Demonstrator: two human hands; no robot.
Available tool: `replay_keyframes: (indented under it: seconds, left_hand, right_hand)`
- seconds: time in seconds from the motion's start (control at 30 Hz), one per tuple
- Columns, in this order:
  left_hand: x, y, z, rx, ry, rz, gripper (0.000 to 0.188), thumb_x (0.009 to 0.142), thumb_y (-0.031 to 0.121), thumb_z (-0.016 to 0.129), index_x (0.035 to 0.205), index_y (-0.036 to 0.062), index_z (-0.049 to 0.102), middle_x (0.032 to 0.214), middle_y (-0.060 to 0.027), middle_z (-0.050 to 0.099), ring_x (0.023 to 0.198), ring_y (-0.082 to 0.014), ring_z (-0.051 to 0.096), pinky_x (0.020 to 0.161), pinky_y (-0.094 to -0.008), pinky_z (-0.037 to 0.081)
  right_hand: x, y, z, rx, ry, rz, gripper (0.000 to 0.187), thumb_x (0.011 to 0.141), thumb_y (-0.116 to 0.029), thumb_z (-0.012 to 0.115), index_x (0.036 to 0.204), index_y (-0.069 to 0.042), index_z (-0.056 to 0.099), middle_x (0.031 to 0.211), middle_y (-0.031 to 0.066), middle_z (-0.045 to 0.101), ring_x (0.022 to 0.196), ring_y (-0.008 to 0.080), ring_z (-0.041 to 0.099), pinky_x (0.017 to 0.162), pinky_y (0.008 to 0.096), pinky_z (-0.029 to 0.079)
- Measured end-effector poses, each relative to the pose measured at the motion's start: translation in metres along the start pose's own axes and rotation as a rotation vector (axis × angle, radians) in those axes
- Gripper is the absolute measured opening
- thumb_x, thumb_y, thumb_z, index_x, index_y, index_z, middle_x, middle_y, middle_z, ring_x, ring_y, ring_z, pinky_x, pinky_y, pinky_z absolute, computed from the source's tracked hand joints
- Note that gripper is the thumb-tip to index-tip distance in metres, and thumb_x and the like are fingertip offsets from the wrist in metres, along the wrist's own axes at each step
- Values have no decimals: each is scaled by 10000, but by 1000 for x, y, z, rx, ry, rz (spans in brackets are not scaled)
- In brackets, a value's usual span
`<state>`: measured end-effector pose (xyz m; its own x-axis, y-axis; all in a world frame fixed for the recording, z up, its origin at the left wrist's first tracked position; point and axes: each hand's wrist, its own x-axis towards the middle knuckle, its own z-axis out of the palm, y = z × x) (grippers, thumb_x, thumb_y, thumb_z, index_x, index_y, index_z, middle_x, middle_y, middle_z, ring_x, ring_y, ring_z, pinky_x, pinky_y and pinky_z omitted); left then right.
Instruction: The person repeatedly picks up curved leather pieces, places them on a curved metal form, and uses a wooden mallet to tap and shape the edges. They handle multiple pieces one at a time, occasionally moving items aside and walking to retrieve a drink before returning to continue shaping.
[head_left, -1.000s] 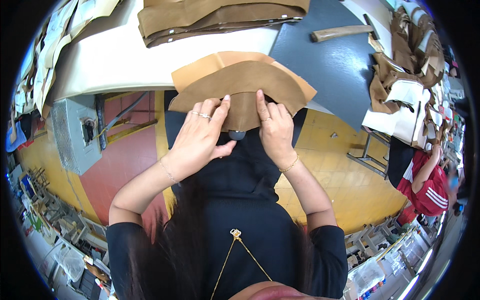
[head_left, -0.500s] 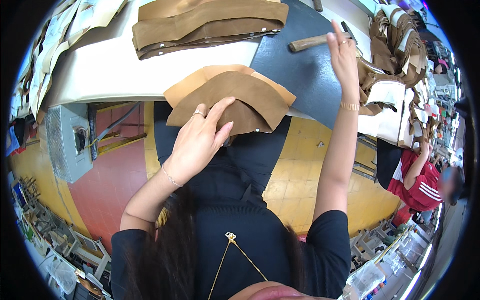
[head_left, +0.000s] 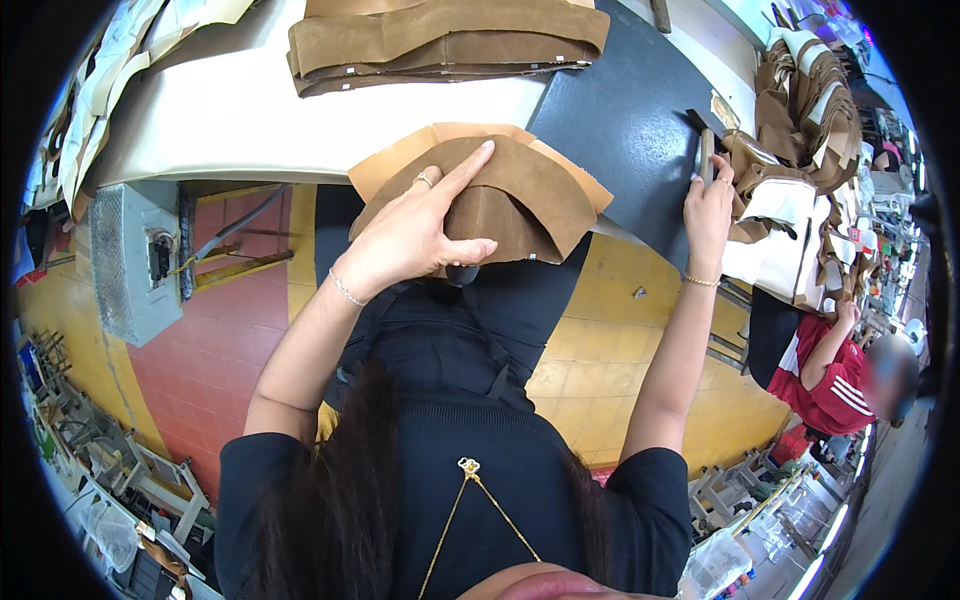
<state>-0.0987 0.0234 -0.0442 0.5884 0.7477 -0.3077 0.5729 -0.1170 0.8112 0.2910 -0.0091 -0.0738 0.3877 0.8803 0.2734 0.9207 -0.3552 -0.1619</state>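
Observation:
A curved brown leather piece (head_left: 500,200), folded over at its lower side and with a paler tan layer (head_left: 565,170) showing behind its far edge, hangs over the near edge of the table. My left hand (head_left: 425,225) lies on its left part with the forefinger stretched along the leather and the thumb spread away. At the right, my right hand (head_left: 708,205) has its fingers round the wooden handle of a hammer (head_left: 707,150). The hammer's dark head points away from me, above the dark board (head_left: 620,120).
Folded brown leather strips (head_left: 450,50) lie on the white tabletop (head_left: 220,120). Bundled leather pieces (head_left: 800,120) crowd the right, pale ones (head_left: 110,90) the far left. A grey metal box (head_left: 150,265) is fixed below the table. Someone in a red shirt (head_left: 825,375) sits at the right.
My right hand has come down and closed on the hammer, which lay across the board and now points away from me. My left hand has slid farther up the leather.

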Motion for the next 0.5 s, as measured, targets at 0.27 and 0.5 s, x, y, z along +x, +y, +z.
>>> replay_keyframes:
  seconds: [0.27, 0.5]
  left_hand:
    - [4, -17, 12, -37, 72, 53, 1080, 684, 441, 799, 1565, 195, 224, 939, -138, 492, 782, -260, 480, 738, -349, 454]
    - [5, -19, 10, -60, 52, 26, 1118, 665, 458, 806, 1568, 188, 205, 985, -155, 508, 831, -272, 500, 758, -350, 465]
  right_hand:
    - [-60, -113, -80, 673, -318, -167, 431, 971, -157, 587, 1383, -89, 482, 794, 81, 639, 617, 165, 604, 570, 311, 495]
    - [-63, -147, -103, 391, -525, -557, 470, 909, -97, 626, 1366, -169, 547, 827, 109, 650, 668, 308, 645, 593, 384, 523]
